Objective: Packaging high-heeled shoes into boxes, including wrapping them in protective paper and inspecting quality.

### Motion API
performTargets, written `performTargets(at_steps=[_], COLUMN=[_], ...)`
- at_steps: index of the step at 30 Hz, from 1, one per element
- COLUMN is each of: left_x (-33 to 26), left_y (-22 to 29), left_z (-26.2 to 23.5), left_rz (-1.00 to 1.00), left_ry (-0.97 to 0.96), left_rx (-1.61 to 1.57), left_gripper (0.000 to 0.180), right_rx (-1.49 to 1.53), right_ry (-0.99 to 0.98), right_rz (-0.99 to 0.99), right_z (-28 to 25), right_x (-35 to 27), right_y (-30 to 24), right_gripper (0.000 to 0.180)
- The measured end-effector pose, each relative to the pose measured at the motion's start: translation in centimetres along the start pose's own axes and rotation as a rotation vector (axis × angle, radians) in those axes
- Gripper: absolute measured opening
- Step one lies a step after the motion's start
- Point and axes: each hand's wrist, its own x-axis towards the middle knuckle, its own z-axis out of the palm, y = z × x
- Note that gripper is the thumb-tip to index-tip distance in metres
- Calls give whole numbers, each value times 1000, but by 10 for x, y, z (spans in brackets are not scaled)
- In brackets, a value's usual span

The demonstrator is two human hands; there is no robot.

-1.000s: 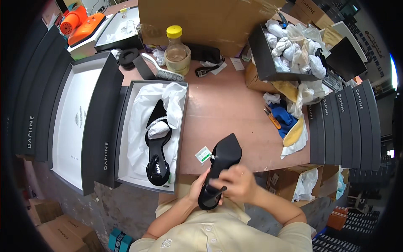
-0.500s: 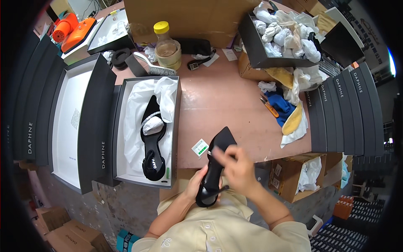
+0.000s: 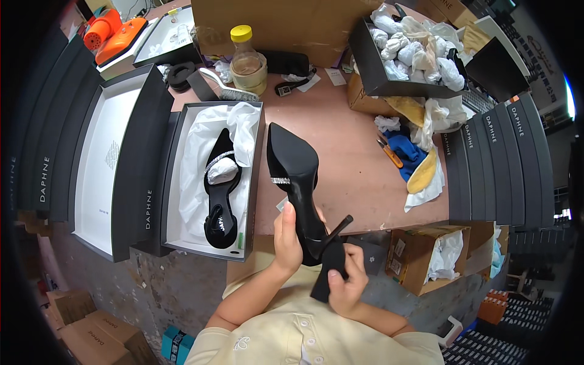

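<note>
My left hand (image 3: 288, 240) is closed round the middle of a black high-heeled shoe (image 3: 293, 152), its sole turned up and pointed toe away from me. A sparkly band shows at the shoe's left side; its thin heel sticks out to the right. My right hand (image 3: 348, 281) grips a flat black piece (image 3: 328, 272) against the shoe's heel end; whether it is a cloth or part of the shoe I cannot tell. The matching shoe (image 3: 220, 204), stuffed with white paper, lies in the open shoe box (image 3: 257, 201) on the left. A white tag (image 3: 281, 204) is half hidden behind my left hand.
A box lid (image 3: 115, 176) leans left of the shoe box. At the back stand a brush (image 3: 237, 95) and a yellow-capped bottle (image 3: 241, 45). Orange-handled snips (image 3: 390, 153) lie beside a blue cloth (image 3: 406, 152) at right, near stacked dark boxes (image 3: 499, 158) and a box of crumpled paper (image 3: 413, 91).
The shoe has moved up and left, showing more of its sole. My right hand has dropped from the shoe's middle to its heel end, where it now grips the flat black piece.
</note>
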Motion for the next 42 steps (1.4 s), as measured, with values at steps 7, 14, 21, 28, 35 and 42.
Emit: performTargets(at_steps=[7, 14, 21, 28, 35, 42], left_x=[-11, -22, -33, -39, -55, -33], left_y=[-12, -10, 1, -1, 0, 6], left_z=[-1, -21, -44, -59, -63, -54], left_rz=[122, -198, -426, -606, -671, -543], left_ry=[-75, -385, -671, -607, -543, -614], left_rx=[141, -349, -211, -438, -672, -390], left_gripper=[49, 50, 58, 61, 60, 63], right_rx=[-633, -315, -342, -283, -352, -294], right_ry=[-259, 80, -104, -293, -307, 16], right_rz=[-698, -531, -425, -398, -452, -181], right_z=[-32, -66, -31, -42, -50, -95], right_x=[49, 81, 120, 103, 80, 130], right_y=[-4, -28, -4, -19, -36, 62], right_gripper=[38, 44, 46, 50, 55, 44])
